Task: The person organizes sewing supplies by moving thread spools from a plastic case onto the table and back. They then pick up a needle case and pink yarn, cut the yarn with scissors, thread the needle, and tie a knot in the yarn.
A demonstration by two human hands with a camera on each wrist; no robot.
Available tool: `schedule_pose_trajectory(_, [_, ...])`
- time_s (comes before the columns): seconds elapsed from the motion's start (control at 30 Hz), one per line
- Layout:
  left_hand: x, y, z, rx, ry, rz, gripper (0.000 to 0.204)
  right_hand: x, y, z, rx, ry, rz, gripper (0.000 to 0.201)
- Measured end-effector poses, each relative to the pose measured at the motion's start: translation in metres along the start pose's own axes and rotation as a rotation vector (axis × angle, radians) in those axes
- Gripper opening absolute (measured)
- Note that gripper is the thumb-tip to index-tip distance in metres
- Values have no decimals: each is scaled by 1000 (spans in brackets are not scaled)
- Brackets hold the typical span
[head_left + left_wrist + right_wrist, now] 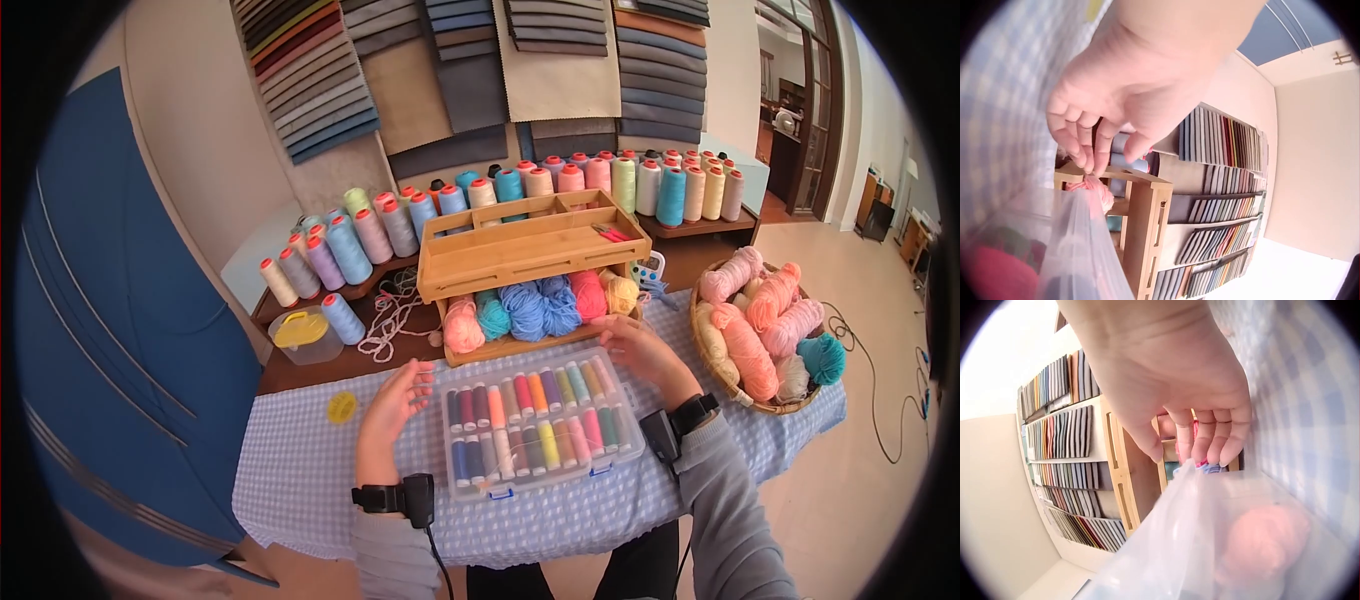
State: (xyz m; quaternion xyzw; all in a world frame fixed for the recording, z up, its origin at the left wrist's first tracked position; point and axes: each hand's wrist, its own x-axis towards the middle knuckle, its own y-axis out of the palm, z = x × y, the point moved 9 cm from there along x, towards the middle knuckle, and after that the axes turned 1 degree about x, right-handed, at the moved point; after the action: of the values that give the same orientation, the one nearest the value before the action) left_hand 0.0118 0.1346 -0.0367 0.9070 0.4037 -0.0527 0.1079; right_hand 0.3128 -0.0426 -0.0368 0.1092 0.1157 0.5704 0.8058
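A clear plastic case (pixel 545 478) with two rows of colourful thread spools (pixel 520 452) lies on the checked cloth, its blue latches toward the person. Just off the case's left side is the left hand (pixel 395 402), fingers loosely bent and holding nothing. The right hand (pixel 642 352) hovers by the far right corner, its fingers pointing inward over the edge. In the left wrist view, the fingertips of the left hand (pixel 1129 94) come close to the clear wall. The right wrist view has the right hand (pixel 1179 387) relaxed, fingertips right at the plastic edge.
Behind the case stands a wooden rack (pixel 500 262) with yarn balls below and red-handled scissors (pixel 612 234) on top. A wicker basket (pixel 712 372) of yarn sits at right. Thread cones (pixel 345 250) line the back; a yellow-lidded tub (pixel 305 335) is at left.
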Motion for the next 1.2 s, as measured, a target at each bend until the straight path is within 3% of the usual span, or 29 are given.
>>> schedule_pose_trajectory(0.13, [-12,21,1,207,-67,113,38,-5,0,-3,-121,48,27,30])
schedule_pose_trajectory(0.2, [-19,33,7,393,-147,185,44,-13,8,-7,-306,106,55,39])
schedule_pose_trajectory(0.33, [-24,38,10,502,-190,188,51,-21,15,-8,-422,190,29,45])
schedule_pose_trajectory(0.4, [-26,37,16,632,-287,253,48,-21,23,-6,-439,200,118,44])
schedule_pose_trajectory(0.53, [-31,37,16,671,-232,281,48,-12,21,-8,-421,126,137,40])
schedule_pose_trajectory(0.63, [-61,39,10,767,-238,196,52,-9,17,-13,-348,127,125,33])
schedule_pose_trajectory(0.7, [-87,59,0,879,-130,251,52,-11,22,-12,-318,117,167,29])
schedule_pose_trajectory(0.77, [-101,53,15,1039,-190,273,52,-9,20,-15,-310,140,155,28])
schedule_pose_trajectory(0.83, [-128,74,0,1043,22,301,58,-8,18,-16,-309,151,141,28])
schedule_pose_trajectory(0.9, [-142,86,2,1021,48,303,70,-9,18,-17,-295,149,153,30])
schedule_pose_trajectory(0.97, [-146,84,-6,1181,145,117,65,-8,16,-18,-267,147,128,31])
schedule_pose_trajectory(1.07, [-150,86,-14,1198,67,59,56,-13,15,-17,-219,156,114,32])
schedule_pose_trajectory(1.2, [-150,81,-16,1176,125,36,47,-13,13,-19,-219,179,104,33])
